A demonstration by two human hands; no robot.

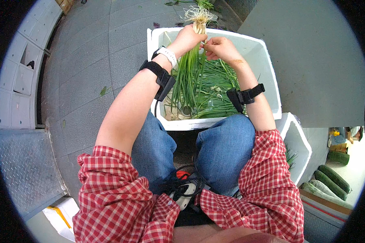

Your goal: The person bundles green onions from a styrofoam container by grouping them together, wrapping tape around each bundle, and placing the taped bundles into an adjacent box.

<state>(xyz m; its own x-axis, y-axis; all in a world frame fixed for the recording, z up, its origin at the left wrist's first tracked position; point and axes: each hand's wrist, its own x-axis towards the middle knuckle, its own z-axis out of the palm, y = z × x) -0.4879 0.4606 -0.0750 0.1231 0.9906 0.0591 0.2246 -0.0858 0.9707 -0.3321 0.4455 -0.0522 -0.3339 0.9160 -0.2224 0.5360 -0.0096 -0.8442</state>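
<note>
My left hand [186, 40] grips a bunch of scallions [187, 74] just below the white bulbs. The stringy roots point away from me, and the long green leaves hang towards me into a white foam box [269, 73]. Close beside it, my right hand [221, 49] has its thumb and forefinger pinched on an outer scallion stalk at the bunch's right side. More loose scallions [220, 76] cover much of the box's bottom. The box stands just beyond my knees. Part of its bottom is hidden by the hanging leaves and my right forearm.
A grey panel [304, 60] rises at the right of the box. Another white foam box [304, 148] with greens stands by my right knee. Green gourds [330, 185] lie farther right. Grey lockers [10, 91] line the left. Leaf scraps [103, 90] lie on the tiled floor [85, 63].
</note>
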